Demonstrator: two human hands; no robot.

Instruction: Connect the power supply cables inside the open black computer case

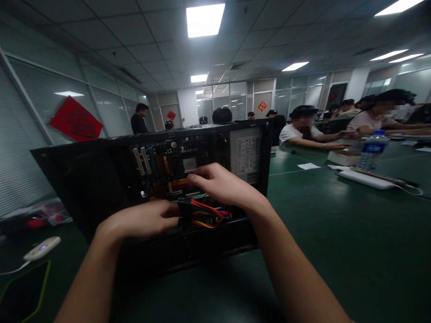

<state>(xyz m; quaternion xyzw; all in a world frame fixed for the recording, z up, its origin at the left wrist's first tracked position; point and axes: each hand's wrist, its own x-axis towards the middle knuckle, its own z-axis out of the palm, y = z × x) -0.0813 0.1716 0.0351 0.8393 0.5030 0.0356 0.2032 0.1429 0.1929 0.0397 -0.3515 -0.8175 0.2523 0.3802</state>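
An open black computer case (190, 254) stands on the green table, its inside facing me. My left hand (143, 219) reaches in at the lower middle, its fingertips at a black connector (184, 208) with red, orange and yellow wires (208, 217); whether it grips anything is unclear. My right hand (219, 182) is inside, in front of the motherboard (189, 163), with thumb and fingertips close together beside a red and gold part (180, 184). What those fingertips hold, if anything, cannot be made out. The silver power supply (246, 153) is at the upper right.
At the left on the green table (331, 233) are a white device (42, 248) with a cable, a green-edged phone (24, 293) and plastic bags (51, 212). Right of the case are a water bottle (373, 151), an open box (343, 157) and a white power strip (366, 180). People sit beyond.
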